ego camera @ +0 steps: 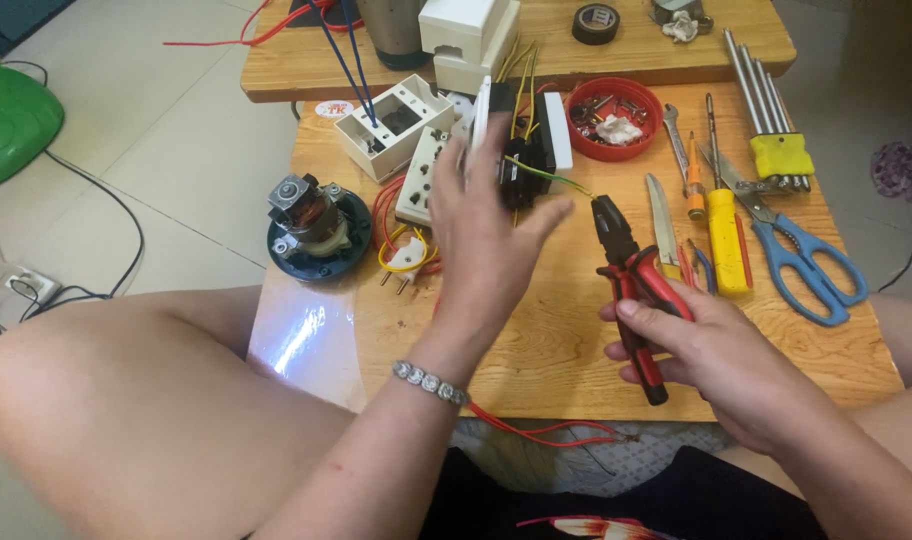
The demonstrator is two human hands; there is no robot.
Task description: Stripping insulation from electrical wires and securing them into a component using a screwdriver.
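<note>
Left hand (486,235) pinches switch module (521,160); right hand (716,360) fingers wrapped on pliers (631,285), jaws at module's 4 o'clock; risk: nicking green-yellow wire (551,180) if squeezed off-target

1 pliers (626,270), 1 scissors (801,255), 2 hands (491,235)

Pale tiled floor (166,130); two low wooden tables (566,330) end to end; even daylight, soft shadows.

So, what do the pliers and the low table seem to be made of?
Pliers: dark matte metal head, seemingly steel; handles in glossy red-and-black sleeves, probably plastic or rubber. Table: light wood with visible grain and a slight sheen, possibly varnished.
</note>
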